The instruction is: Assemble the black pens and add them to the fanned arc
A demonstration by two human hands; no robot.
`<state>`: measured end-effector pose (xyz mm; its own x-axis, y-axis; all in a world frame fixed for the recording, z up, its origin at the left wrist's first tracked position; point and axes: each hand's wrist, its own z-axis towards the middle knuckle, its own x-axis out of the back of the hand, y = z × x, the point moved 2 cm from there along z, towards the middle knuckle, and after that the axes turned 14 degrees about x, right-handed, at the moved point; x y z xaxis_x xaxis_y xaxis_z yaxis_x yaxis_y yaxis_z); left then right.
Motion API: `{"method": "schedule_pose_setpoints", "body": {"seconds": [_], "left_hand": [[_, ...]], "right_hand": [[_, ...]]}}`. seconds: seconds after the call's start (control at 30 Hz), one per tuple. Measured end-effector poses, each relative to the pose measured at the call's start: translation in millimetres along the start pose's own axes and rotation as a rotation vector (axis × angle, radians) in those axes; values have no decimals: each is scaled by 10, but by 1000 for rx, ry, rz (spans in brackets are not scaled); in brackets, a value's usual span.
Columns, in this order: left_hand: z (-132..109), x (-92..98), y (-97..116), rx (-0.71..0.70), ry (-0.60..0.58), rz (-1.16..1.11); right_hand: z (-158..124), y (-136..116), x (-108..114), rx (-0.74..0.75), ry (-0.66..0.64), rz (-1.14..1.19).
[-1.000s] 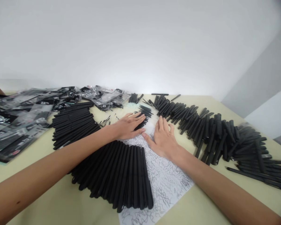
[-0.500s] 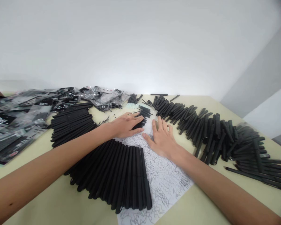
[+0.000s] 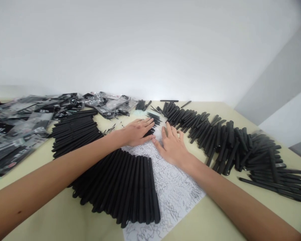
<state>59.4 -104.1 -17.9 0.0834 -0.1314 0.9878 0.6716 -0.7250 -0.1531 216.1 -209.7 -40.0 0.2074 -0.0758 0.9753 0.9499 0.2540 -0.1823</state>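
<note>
A bunch of thin black sticks (image 3: 154, 117) is gathered near the middle of the bench (image 3: 102, 227), at the upper end of a scribbled sheet of paper (image 3: 175, 197). The sticks are partly covered by the left hand (image 3: 138, 131), which is laid palm down over them, flat and unclenched, with its fingers stretched out. Just beside it, the right hand (image 3: 173, 144) is held palm down at the paper's right side, its fingers loosely bent and spread, released rather than clenched. The two thumbs are brought together at their tips; whether they touch cannot be told.

Below the left arm, a fan of black pens (image 3: 122, 187) is laid side by side, its lower right end resting on the paper. Small dark bits (image 3: 109, 129) are scattered left of the left hand. To the right, a long heap of loose pens (image 3: 223, 144) is spread in a curve along the bench. At the back, a short row of pens (image 3: 140, 105) is set beside a pile of plastic packets (image 3: 27, 124), by which the left side is covered. The bench is backed by a pale wall (image 3: 140, 50).
</note>
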Motion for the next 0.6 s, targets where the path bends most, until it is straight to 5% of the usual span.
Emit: {"method": "schedule_pose_setpoints", "body": {"seconds": [0.6], "left_hand": [[-170, 21, -28, 3, -149, -110]], "right_hand": [[-96, -19, -8, -4, 11, 15]]}}
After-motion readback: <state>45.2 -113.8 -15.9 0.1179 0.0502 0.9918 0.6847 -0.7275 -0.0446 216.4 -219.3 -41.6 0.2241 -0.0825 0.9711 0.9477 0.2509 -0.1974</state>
